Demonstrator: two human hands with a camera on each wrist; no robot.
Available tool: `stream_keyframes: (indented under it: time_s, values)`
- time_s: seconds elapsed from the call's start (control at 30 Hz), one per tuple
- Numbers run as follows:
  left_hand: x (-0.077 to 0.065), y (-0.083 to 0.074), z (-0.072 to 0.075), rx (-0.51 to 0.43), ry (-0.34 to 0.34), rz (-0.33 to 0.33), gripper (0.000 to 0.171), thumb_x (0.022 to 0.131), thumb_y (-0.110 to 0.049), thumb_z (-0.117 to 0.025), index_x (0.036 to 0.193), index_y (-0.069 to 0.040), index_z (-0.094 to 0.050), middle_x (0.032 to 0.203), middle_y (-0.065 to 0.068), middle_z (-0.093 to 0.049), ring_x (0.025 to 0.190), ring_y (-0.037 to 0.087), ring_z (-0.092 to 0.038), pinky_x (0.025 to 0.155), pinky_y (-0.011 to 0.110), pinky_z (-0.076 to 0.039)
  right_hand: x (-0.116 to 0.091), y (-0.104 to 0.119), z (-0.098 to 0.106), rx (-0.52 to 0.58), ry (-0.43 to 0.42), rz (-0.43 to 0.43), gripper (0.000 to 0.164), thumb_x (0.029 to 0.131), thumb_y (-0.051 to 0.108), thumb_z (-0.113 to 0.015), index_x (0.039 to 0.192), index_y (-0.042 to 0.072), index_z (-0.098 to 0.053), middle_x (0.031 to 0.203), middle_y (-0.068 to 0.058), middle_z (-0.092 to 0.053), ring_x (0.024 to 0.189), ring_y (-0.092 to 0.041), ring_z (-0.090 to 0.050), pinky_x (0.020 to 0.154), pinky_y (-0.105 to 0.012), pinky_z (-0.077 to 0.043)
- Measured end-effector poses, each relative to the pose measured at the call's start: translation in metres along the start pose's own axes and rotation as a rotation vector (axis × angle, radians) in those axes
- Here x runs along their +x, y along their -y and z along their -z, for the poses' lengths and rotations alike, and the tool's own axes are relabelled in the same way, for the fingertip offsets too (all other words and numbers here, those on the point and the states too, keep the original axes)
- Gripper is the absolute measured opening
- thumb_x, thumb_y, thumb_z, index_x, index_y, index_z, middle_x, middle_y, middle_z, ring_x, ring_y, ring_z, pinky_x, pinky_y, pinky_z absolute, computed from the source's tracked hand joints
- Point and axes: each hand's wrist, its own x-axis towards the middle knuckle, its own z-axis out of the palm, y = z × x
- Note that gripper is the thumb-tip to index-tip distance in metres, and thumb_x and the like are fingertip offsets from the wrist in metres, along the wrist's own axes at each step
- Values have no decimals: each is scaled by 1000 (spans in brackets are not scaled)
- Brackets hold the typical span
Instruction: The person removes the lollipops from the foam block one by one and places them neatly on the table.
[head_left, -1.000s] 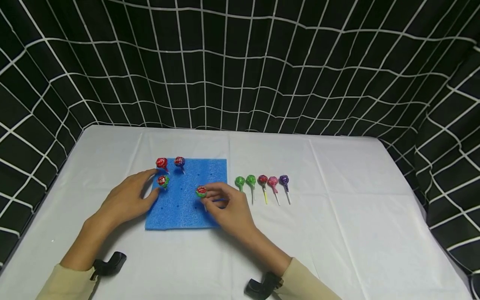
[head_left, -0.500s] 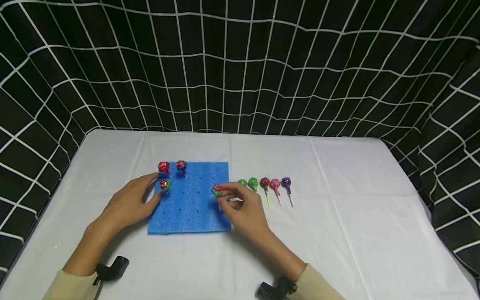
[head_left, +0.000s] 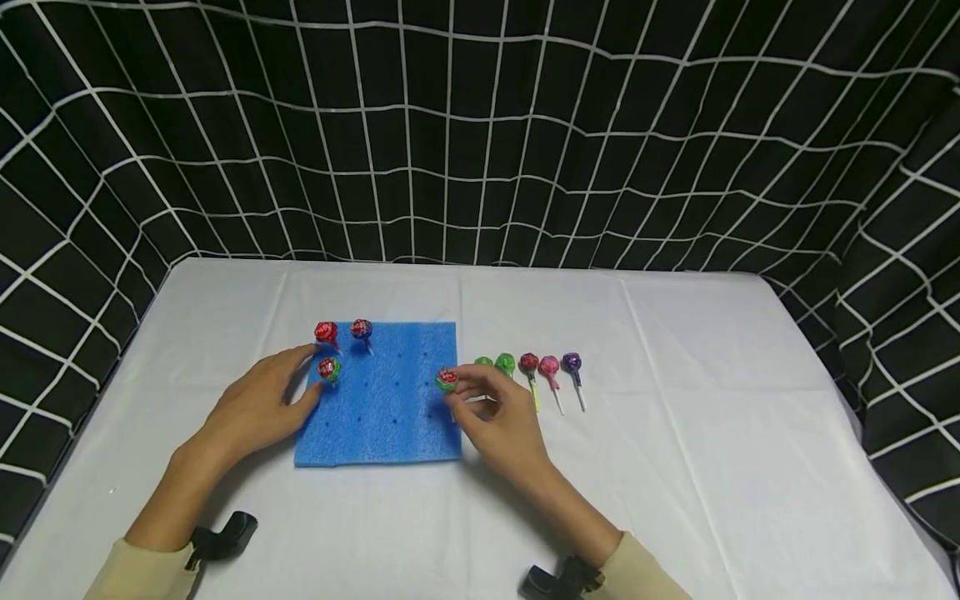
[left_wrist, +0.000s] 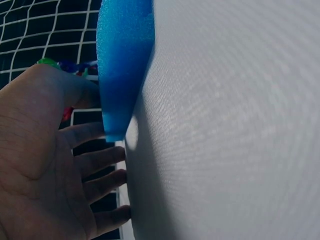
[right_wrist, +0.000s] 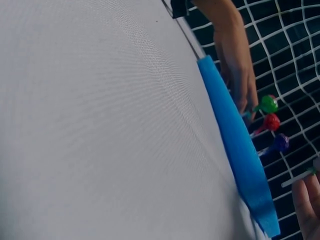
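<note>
Between its thumb and fingers my right hand (head_left: 504, 421) pinches a red-and-green lollipop (head_left: 447, 380) over the right part of a blue foam board (head_left: 382, 442). In the right wrist view its white stick (right_wrist: 295, 179) points at the board, the lower end bare and apart from the foam. My left hand (head_left: 258, 404) rests at the board's left edge, thumb and fingers spread. Near that hand three lollipops stand upright in the foam: a red one (head_left: 326, 332), a blue-and-red one (head_left: 362, 329) and a red-and-green one (head_left: 328, 369).
Several small holes dot the foam. To the right of the board a row of lollipops lies on the white tablecloth (head_left: 675, 483): green (head_left: 506, 364), dark red (head_left: 529, 362), pink (head_left: 550, 367) and purple (head_left: 572, 362), partly behind my right hand. A black, white-gridded curtain (head_left: 480, 133) surrounds the table.
My right hand has moved right across the board with the lollipop, from near the middle to near the right edge. The left hand keeps its place at the left edge.
</note>
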Motion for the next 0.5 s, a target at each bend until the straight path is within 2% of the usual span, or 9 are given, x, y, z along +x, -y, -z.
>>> stream_keyframes:
  time_s: [0.23,0.5]
  values:
    - [1,0,3,2,-5,0,62,104,-32,-58,157,-4,-46,160,27,-50,149,53,-44,119,72,-38,3,1,4,-8,-7,-6,31,92,-7,-75,122,-4,-70,106,-21,-76,93,-1,-69,79,-24,-65]
    - [1,0,2,-3,0,5,62,104,-32,-58,157,-4,-47,160,26,-50,149,52,-45,119,72,-39,2,-5,13,-30,-53,-25,33,90,-10,-74,122,-5,-70,103,-21,-75,91,-1,-69,76,-21,-64]
